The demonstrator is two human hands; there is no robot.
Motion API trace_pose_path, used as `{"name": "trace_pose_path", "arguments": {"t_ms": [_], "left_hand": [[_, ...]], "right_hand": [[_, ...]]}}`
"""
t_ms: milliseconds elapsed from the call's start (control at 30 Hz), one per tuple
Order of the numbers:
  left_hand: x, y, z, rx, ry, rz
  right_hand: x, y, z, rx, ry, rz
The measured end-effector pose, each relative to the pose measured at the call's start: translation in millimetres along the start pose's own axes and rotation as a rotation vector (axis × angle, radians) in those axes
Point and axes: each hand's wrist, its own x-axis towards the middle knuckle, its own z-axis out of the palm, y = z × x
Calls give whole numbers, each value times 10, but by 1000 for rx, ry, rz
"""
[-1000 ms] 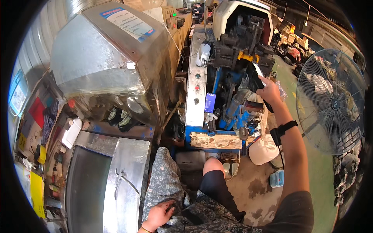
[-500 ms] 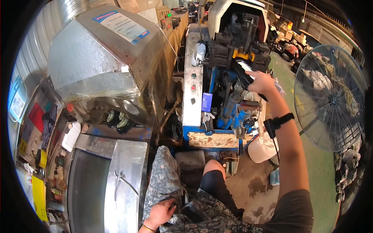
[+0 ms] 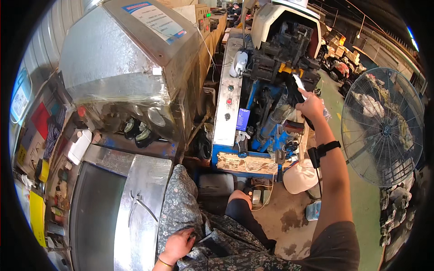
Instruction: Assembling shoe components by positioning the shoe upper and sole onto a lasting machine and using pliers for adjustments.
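Observation:
My right hand (image 3: 311,107) grips a black shoe (image 3: 293,90) with a white, shiny strip along it. The shoe is held at the front of the black clamp head (image 3: 287,56) of a blue machine, right by its yellow part (image 3: 289,68). Whether the shoe touches the clamps I cannot tell. My left hand (image 3: 180,244) rests on the dark floral apron (image 3: 181,198) over my lap, its fingers curled in. What is under those fingers, if anything, is hidden. A pair of pincers (image 3: 139,203) lies on the metal plate left of my knee.
A metal-hooded machine (image 3: 117,67) stands at left, with dark shoes (image 3: 143,137) under its hood. A large fan (image 3: 384,128) is at right. Below the blue machine are a white jug (image 3: 299,177) and a foot pedal (image 3: 257,197). A phone-like screen (image 3: 242,119) hangs on the machine.
The whole view has shifted slightly. The shoe in my right hand stands steeper and a little farther right against the clamp head. My left hand stays on the apron.

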Motion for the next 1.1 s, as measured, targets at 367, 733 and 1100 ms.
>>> {"name": "trace_pose_path", "arguments": {"t_ms": [367, 733, 1100], "left_hand": [[29, -60, 19, -78, 54, 16], [113, -86, 5, -47, 74, 49], [211, -138, 44, -65, 133, 64]], "right_hand": [[259, -124, -285, 32, -313, 40], [-29, 416, 164, 975, -110, 50], [-93, 757, 201, 1491, -394, 298]]}}
